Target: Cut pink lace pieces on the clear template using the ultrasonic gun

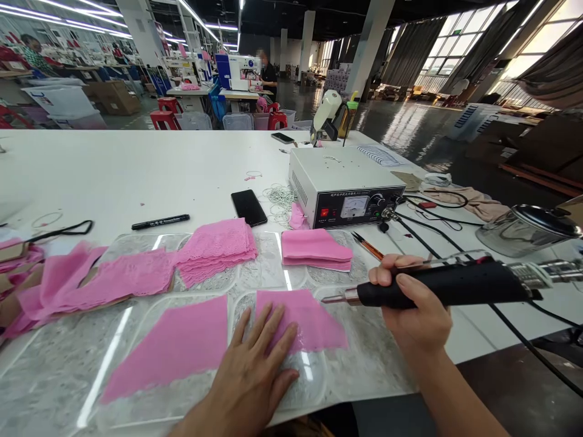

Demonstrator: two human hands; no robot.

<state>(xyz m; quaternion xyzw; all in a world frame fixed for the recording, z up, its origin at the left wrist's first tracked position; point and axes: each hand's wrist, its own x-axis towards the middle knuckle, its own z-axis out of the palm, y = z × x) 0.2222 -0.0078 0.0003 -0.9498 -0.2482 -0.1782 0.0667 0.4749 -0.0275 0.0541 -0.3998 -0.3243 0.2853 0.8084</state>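
Observation:
My left hand point(257, 364) lies flat with its fingers spread on a pink fabric piece point(314, 321), over a clear plastic sheet point(364, 364). In my right hand point(419, 303) is a black handheld ultrasonic cutter point(464, 282). Its narrow metal tip points left, close to the fabric's right side; I cannot tell whether it touches. To the left of my hand rests a larger pink fabric piece point(177, 340). Behind these sit a stack of lacy pink pieces point(218, 249) and a folded pink stack point(314, 249).
A metal control box point(348, 188) with a dial stands behind, cables running right. Nearby are a phone point(248, 207), a black marker point(160, 222), an orange pencil point(368, 246) and a lidded glass pot point(523, 230). Pink lace strips point(122, 273) lie left.

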